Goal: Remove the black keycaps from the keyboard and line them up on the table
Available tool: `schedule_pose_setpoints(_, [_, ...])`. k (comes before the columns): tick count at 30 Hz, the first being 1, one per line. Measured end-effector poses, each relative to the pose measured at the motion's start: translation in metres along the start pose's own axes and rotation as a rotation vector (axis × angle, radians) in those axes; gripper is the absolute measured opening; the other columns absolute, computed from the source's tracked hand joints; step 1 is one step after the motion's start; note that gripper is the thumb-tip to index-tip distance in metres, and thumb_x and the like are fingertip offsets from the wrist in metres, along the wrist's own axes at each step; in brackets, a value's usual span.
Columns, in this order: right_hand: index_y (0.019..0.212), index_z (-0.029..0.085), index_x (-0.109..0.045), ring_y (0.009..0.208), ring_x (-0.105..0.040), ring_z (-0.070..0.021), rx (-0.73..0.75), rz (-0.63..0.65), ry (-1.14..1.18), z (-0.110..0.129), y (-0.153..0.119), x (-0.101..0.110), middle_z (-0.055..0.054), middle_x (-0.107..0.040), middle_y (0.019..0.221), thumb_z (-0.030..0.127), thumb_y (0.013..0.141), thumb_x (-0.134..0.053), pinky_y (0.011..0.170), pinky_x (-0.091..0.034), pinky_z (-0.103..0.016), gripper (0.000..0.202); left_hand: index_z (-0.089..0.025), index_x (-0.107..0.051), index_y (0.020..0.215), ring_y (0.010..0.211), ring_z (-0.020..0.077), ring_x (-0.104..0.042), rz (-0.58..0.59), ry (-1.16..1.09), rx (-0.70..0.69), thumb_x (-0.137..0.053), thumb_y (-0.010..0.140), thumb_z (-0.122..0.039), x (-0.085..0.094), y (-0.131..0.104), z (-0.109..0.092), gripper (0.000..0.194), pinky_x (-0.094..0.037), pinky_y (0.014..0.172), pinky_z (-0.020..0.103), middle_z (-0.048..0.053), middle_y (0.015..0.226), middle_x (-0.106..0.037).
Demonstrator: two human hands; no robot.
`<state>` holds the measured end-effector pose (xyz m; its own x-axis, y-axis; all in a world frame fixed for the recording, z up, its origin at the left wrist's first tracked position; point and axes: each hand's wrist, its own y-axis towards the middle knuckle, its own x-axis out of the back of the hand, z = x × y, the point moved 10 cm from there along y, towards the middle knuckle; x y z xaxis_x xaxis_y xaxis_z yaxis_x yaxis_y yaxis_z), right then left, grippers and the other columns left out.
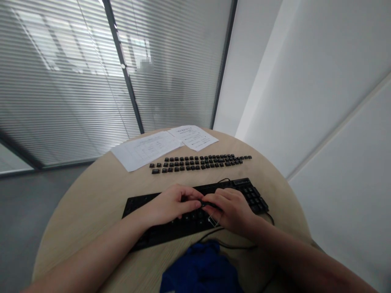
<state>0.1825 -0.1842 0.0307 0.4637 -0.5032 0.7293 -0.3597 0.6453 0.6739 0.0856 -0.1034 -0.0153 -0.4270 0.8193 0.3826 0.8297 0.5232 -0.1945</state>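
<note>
A black keyboard (165, 232) lies on the round table, partly covered by my hands. My left hand (174, 203) is over its middle, thumb and forefinger closed on a small black piece (202, 203) that looks like a keycap. Fingertips of both hands almost meet there. My right hand (233, 207) is closed around a keycap puller (214, 219), whose thin wire loops stick out below the fingers toward me. Part of its dark handle is hidden by my fingers. Beyond the keyboard, loose black keycaps (187, 167) stand in several rows.
Two printed paper sheets (146, 148) lie at the table's far side. A blue cloth (200, 270) is at the near edge, beside the keyboard's black cable (226, 245). The wooden table (79, 215) borders a white wall at right and blinds (177, 73) ahead.
</note>
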Motion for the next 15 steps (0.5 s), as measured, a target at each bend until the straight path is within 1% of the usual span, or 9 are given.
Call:
schedule_pose_setpoints(2, [0.099,0.022,-0.074,0.062,-0.061,-0.0152,-0.011,-0.014,-0.017,-0.003,0.001,0.003,-0.002,-0.070,0.074,0.035,0.102,-0.060,0.062,-0.041,-0.028,0.019,-0.020,-0.074,0.119,0.070,0.0173,-0.061,-0.099,0.049,0.002,-0.062,0.090,-0.052,0.015,-0.001,0.001,0.045,-0.047,0.054,0.025,0.002,0.084,-0.071])
schedule_pose_setpoints(4, [0.098,0.022,-0.074,0.062,-0.061,-0.0152,-0.031,-0.043,-0.037,-0.008,0.002,0.007,-0.002,-0.069,0.072,0.036,0.102,-0.061,0.062,-0.042,-0.027,0.019,-0.021,-0.074,0.120,0.074,0.0182,-0.063,-0.233,0.132,-0.018,-0.058,0.093,-0.051,0.035,-0.003,-0.001,0.044,-0.048,0.058,0.026,0.003,0.088,-0.073])
schedule_pose_setpoints(6, [0.099,0.022,-0.075,0.061,-0.062,-0.0150,-0.053,-0.068,-0.044,-0.014,0.002,0.013,-0.002,-0.069,0.070,0.035,0.101,-0.062,0.061,-0.043,-0.026,0.019,-0.020,-0.075,0.119,0.077,0.0192,-0.066,-0.363,0.227,-0.043,-0.055,0.095,-0.049,0.055,-0.008,-0.008,0.043,-0.051,0.065,0.029,0.005,0.092,-0.076])
schedule_pose_setpoints(8, [0.100,0.021,-0.075,0.061,-0.062,-0.0150,-0.071,-0.082,-0.039,-0.021,0.001,0.017,-0.003,-0.072,0.073,0.034,0.101,-0.062,0.061,-0.045,-0.026,0.019,-0.019,-0.076,0.116,0.080,0.0204,-0.067,-0.454,0.330,-0.063,-0.052,0.096,-0.046,0.069,-0.015,-0.019,0.041,-0.052,0.072,0.032,0.006,0.096,-0.078])
schedule_pose_setpoints(10, [0.101,0.019,-0.075,0.063,-0.064,-0.0157,-0.087,-0.100,-0.035,-0.027,0.002,0.023,-0.004,-0.075,0.078,0.033,0.101,-0.062,0.062,-0.047,-0.026,0.019,-0.019,-0.078,0.111,0.084,0.0218,-0.069,-0.472,0.477,-0.105,-0.051,0.098,-0.045,0.075,-0.019,-0.037,0.039,-0.051,0.076,0.033,0.007,0.101,-0.079])
schedule_pose_setpoints(12, [0.104,0.019,-0.075,0.064,-0.064,-0.0163,-0.109,-0.115,-0.031,-0.035,0.004,0.029,-0.005,-0.076,0.083,0.031,0.100,-0.062,0.063,-0.049,-0.027,0.018,-0.021,-0.079,0.105,0.087,0.0231,-0.069,-0.428,0.694,-0.165,-0.052,0.098,-0.043,0.074,-0.020,-0.060,0.036,-0.049,0.078,0.034,0.008,0.101,-0.080])
schedule_pose_setpoints(14, [0.105,0.019,-0.074,0.063,-0.063,-0.0167,-0.143,-0.142,-0.026,-0.046,0.006,0.037,-0.005,-0.075,0.081,0.032,0.100,-0.061,0.063,-0.050,-0.028,0.019,-0.022,-0.080,0.096,0.084,0.0238,-0.068,-0.388,0.932,-0.215,-0.057,0.095,-0.039,0.078,-0.015,-0.085,0.029,-0.047,0.077,0.034,0.007,0.093,-0.079])
schedule_pose_setpoints(15, [0.104,0.019,-0.075,0.062,-0.062,-0.0169,-0.166,-0.164,-0.025,-0.052,0.007,0.042,-0.005,-0.073,0.079,0.033,0.099,-0.061,0.063,-0.050,-0.028,0.020,-0.022,-0.080,0.091,0.082,0.0239,-0.067,-0.387,1.027,-0.226,-0.059,0.093,-0.035,0.084,-0.011,-0.098,0.025,-0.046,0.076,0.034,0.007,0.089,-0.079])
